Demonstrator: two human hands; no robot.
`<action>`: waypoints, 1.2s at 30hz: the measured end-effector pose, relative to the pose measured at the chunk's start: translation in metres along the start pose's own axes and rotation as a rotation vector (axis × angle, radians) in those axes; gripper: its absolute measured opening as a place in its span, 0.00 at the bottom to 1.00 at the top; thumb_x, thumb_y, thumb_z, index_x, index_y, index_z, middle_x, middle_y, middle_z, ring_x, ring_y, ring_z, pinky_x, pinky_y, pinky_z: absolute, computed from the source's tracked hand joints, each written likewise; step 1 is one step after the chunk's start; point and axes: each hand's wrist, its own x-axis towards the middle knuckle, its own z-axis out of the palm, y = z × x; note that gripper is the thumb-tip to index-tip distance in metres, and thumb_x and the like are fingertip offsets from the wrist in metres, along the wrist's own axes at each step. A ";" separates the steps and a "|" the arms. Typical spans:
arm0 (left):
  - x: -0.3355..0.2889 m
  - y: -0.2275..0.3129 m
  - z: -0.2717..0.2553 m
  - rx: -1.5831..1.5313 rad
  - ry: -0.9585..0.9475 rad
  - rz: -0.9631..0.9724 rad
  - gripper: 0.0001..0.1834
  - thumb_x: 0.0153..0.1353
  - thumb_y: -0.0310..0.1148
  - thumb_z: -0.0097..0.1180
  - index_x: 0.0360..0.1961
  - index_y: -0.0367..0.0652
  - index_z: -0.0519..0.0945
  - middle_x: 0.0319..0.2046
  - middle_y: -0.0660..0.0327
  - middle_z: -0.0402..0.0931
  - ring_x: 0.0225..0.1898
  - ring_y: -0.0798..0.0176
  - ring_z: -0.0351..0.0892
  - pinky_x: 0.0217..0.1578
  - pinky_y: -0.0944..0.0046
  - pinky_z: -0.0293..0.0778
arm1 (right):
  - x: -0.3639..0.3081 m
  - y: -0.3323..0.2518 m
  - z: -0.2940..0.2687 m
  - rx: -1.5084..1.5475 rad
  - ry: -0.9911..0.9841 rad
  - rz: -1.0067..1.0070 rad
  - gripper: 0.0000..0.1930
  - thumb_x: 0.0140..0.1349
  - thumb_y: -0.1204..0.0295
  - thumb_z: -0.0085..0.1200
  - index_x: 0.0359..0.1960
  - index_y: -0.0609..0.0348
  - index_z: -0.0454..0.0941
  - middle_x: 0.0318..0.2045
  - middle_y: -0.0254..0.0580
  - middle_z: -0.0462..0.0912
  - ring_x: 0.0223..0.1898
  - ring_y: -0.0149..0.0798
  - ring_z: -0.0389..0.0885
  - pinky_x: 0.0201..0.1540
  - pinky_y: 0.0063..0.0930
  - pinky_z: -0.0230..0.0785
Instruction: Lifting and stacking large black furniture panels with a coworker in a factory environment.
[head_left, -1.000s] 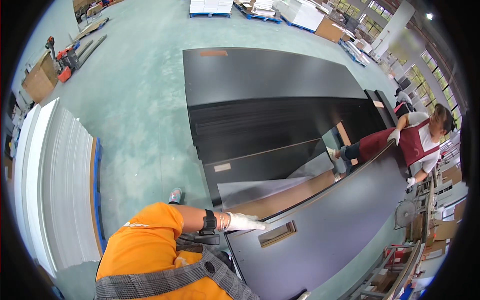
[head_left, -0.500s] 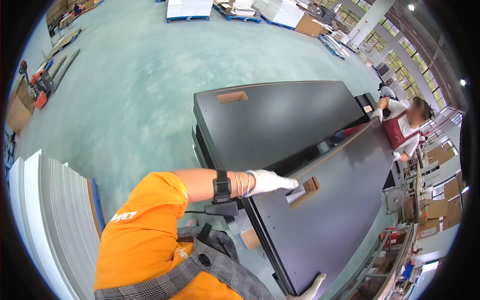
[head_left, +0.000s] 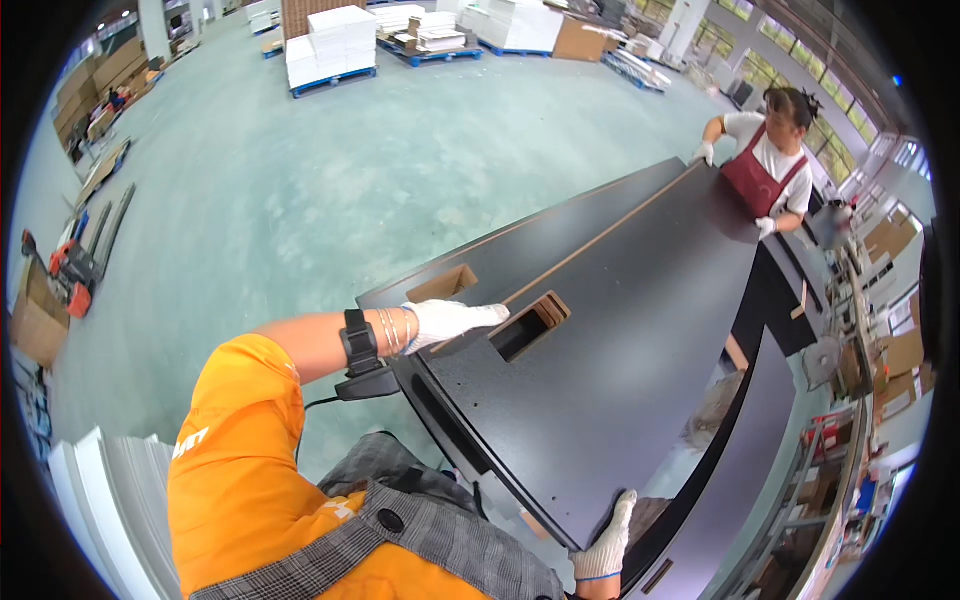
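Clamping our right hand's [head_left: 603, 545] fingers on this dark panel's [head_left: 612, 355] closest corner; left hand's [head_left: 452, 322] by its cutout [head_left: 530, 328], near the lower board's [head_left: 530, 250] left corner, can't tell if fingers grip.

The lower board [head_left: 530, 240] was partly covered by the upper board [head_left: 610, 350], its opening [head_left: 442, 285] left exposed to the left. The left hand [head_left: 452, 323] was placed on the upper board's left edge, beside its slot [head_left: 530, 327]; the right hand [head_left: 605, 545] was set at its near right corner. At the far end, a co-worker [head_left: 768, 165] was positioned. Another board [head_left: 735, 460] was laid to the right, before a bench [head_left: 838, 510]. Panels [head_left: 130, 490] were stacked at the lower left, with a pallet truck [head_left: 72, 265] parked beyond. Loaded pallets [head_left: 440, 57] were lined up far behind the boards.
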 end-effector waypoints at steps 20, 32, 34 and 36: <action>-0.017 0.084 -0.185 0.405 0.223 0.966 0.25 0.66 0.41 0.57 0.60 0.40 0.71 0.48 0.58 0.79 0.48 0.65 0.80 0.53 0.64 0.76 | 0.031 0.050 0.056 -0.299 0.378 0.049 0.44 0.60 0.33 0.47 0.66 0.57 0.64 0.60 0.42 0.72 0.57 0.44 0.73 0.59 0.42 0.67; 0.135 -0.123 -0.125 0.146 -0.092 0.473 0.37 0.73 0.57 0.28 0.72 0.42 0.54 0.73 0.53 0.50 0.74 0.57 0.47 0.72 0.63 0.45 | 0.063 0.050 0.050 -0.167 0.214 -0.228 0.39 0.65 0.38 0.46 0.64 0.60 0.66 0.57 0.41 0.73 0.54 0.39 0.73 0.57 0.32 0.68; 0.134 -0.124 -0.121 -0.025 -0.094 0.401 0.40 0.71 0.62 0.21 0.73 0.43 0.53 0.73 0.54 0.49 0.74 0.57 0.46 0.72 0.63 0.42 | 0.065 0.051 0.054 -0.177 0.228 -0.243 0.39 0.65 0.38 0.45 0.64 0.60 0.66 0.57 0.41 0.73 0.54 0.38 0.73 0.57 0.32 0.68; 0.130 -0.122 -0.120 -0.038 -0.080 0.394 0.41 0.70 0.63 0.20 0.73 0.43 0.53 0.73 0.53 0.49 0.74 0.56 0.46 0.72 0.63 0.42 | 0.065 0.052 0.059 -0.190 0.233 -0.260 0.39 0.65 0.38 0.45 0.64 0.60 0.66 0.57 0.41 0.73 0.54 0.38 0.73 0.56 0.31 0.68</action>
